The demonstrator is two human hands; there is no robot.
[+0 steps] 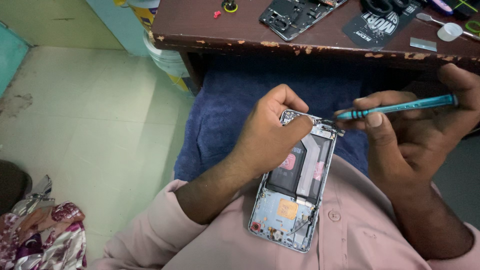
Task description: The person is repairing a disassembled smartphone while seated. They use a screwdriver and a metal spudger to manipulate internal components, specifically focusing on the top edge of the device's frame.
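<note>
An opened smartphone (295, 200) with its back cover off lies against my pink shirt, showing a black battery, a ribbon cable and a circuit board. My left hand (272, 135) grips its upper left side, thumb resting on the top edge. My right hand (415, 130) holds a teal screwdriver (400, 106) level, its tip touching the phone's top right corner.
A worn dark wooden table edge (300, 45) runs across the top, carrying another opened phone (295, 15), a black mat (385, 22), a white cap (449, 31) and small parts. A blue towel (225, 120) covers my lap. Patterned cloth (45, 235) lies on the tiled floor (90, 125) at lower left.
</note>
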